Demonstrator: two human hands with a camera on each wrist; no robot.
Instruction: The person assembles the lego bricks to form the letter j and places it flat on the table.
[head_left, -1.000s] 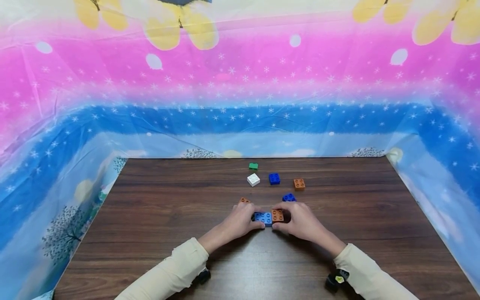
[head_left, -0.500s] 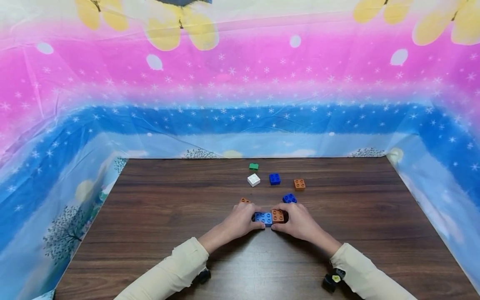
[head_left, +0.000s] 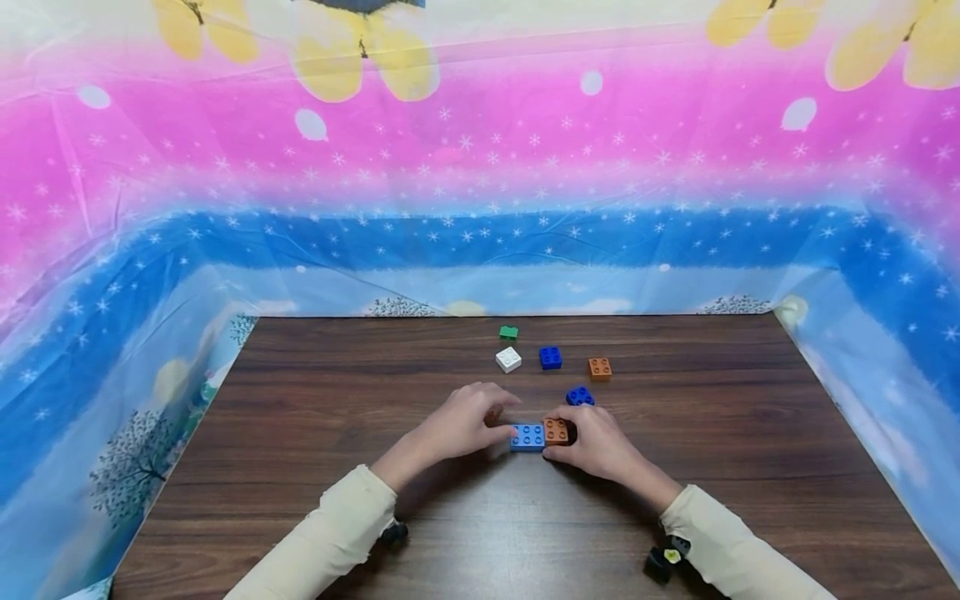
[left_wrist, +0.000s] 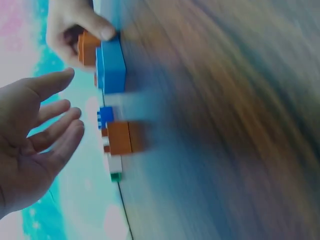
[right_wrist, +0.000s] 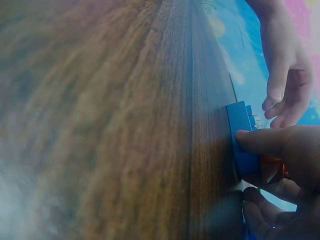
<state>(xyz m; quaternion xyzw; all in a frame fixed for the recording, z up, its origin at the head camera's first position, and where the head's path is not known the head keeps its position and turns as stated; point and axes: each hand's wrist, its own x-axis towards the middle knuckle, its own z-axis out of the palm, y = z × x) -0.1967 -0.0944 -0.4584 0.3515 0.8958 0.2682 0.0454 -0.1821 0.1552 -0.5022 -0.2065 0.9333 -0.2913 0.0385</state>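
A light-blue toy brick lies on the table with an orange toy brick on top of its right end. My right hand pinches this joined pair at that end; its thumb presses the blue brick's side in the right wrist view. Just left of the pair hovers my left hand, holding nothing, fingers spread apart and thumb near the blue brick's left end. Another orange brick stands on the table close by the left hand, mostly hidden behind it in the head view.
Beyond the hands lie a dark-blue brick, a second dark-blue brick, an orange brick, a white brick and a green brick. A printed cloth rises behind the wooden table.
My left hand has let go of the light-blue brick, opened its fingers and shifted left and away, toward the near orange brick. The right hand keeps its hold in place.
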